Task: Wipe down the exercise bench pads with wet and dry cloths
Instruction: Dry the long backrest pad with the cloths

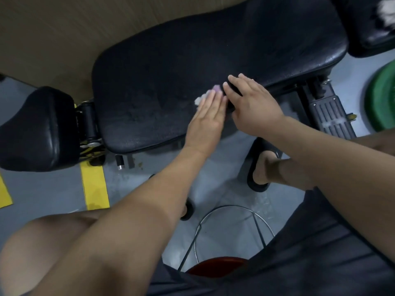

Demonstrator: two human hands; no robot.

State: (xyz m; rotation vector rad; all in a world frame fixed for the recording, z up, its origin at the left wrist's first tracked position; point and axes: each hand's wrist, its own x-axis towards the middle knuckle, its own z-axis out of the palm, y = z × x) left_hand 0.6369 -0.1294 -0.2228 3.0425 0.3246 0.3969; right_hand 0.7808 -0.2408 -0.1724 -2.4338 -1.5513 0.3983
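A long black bench pad (192,67) lies across the upper middle of the view. My left hand (208,113) lies flat with straight fingers on a small white and pink cloth (205,95), pressing it against the pad near its front edge. Only the cloth's far corner and left edge show past my fingers. My right hand (251,103) rests flat on the pad right beside it, fingers straight, thumb over the front edge. A smaller black pad (36,129) sits at the left. Another black pad (369,24) at the top right carries a white cloth (385,12).
The bench frame and a ribbed black footplate (331,116) run under the pad at right. A green weight plate (382,97) lies on the grey floor at far right. Yellow floor tape (94,184), a wire stool frame (233,231) with red seat (215,264) and my sandalled foot (261,165) are below.
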